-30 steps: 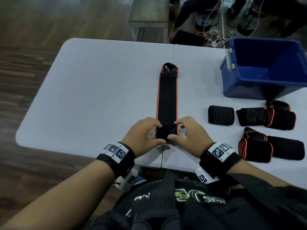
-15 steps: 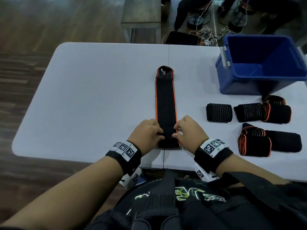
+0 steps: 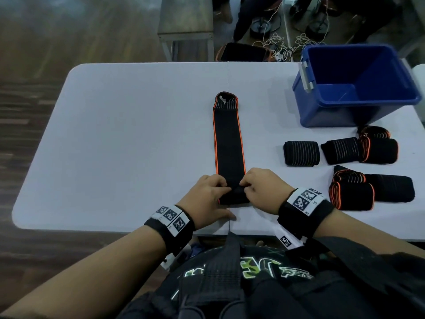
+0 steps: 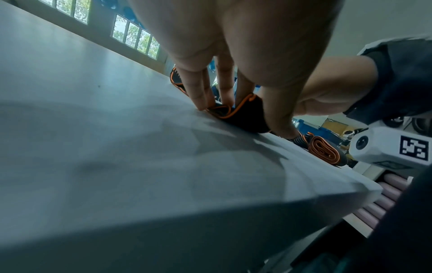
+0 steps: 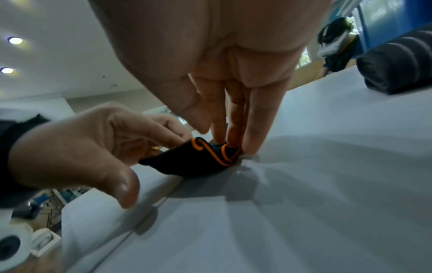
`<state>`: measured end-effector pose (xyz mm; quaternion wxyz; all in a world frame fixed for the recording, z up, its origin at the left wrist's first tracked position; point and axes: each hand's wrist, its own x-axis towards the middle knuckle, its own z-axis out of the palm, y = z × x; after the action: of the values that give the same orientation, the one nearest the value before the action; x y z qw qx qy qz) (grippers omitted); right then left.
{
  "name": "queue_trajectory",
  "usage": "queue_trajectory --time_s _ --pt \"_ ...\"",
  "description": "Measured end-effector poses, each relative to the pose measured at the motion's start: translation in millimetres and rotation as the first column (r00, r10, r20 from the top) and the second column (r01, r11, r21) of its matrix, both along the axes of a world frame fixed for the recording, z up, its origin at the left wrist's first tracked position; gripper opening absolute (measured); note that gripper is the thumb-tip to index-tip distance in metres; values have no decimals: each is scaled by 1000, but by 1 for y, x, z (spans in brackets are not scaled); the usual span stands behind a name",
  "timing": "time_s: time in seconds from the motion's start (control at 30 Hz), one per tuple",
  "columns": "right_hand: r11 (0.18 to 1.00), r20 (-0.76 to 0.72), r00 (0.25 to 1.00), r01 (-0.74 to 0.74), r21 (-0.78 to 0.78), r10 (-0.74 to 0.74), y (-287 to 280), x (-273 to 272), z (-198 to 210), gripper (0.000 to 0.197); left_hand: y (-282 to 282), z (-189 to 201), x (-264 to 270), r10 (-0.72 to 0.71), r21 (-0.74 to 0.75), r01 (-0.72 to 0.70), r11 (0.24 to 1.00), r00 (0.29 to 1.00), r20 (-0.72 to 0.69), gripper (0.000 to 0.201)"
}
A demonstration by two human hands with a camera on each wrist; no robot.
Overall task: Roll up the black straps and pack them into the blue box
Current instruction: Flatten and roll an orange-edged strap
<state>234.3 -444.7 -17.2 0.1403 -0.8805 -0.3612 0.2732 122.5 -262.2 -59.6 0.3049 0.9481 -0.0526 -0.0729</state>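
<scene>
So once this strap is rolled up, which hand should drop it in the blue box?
Probably the right hand. Both hands grip the strap at its near end, but the blue box sits on the far right of the table, on that hand's side; the left hand would have to cross over.

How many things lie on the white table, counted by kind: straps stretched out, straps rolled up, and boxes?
Stretched-out strap: 1
Rolled-up straps: 5 that I can tell apart; the overlapping ends behind them may hide more
Blue box: 1
Total: 7
</scene>
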Motion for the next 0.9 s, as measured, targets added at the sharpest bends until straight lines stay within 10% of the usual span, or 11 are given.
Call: queue_trajectory --time_s 0.27,0.5,0.9 --pt "999 -82 996 -38 0 38 -13 -2 -5 43 0 0 1 119 -74 -112 991 988 98 16" --pt "996 -28 996 88 14 -88 4 -3 -11 18 -3 11 21 326 -133 -334 933 942 -76 14" --pt "995 40 998 61 -73 -58 14 -2 -18 14 -6 -5 18 43 93 -66 994 973 228 9"
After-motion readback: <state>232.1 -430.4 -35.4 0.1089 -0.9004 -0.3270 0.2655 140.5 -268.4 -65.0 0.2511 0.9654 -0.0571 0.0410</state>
